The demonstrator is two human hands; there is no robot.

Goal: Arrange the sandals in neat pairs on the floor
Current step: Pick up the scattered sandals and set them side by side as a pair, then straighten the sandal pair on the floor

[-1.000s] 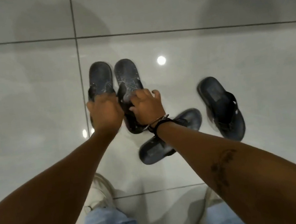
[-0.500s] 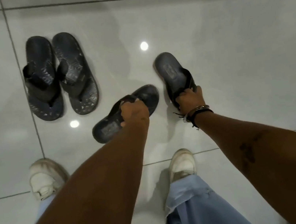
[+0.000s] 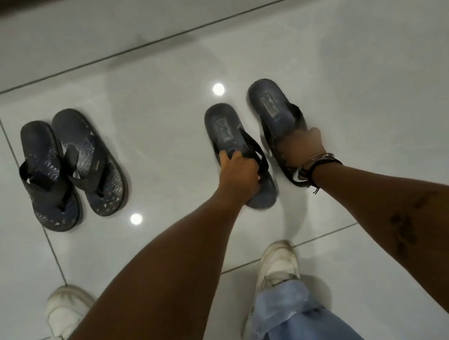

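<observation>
Right of the patterned sandal pair, my left hand grips one plain dark sandal; my right hand clasps its mate just beside.

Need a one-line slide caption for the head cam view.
Left hand and right hand each grip a dark sandal, aligning them beside a finished pair.

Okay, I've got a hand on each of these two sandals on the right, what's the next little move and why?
Probably slide the sandal under the left hand forward until its heel lines up with the other. That left sandal sits nearer you than the right sandal held by the right hand, with a gap between them. The finished pair on the left lies close and nearly level.
</observation>
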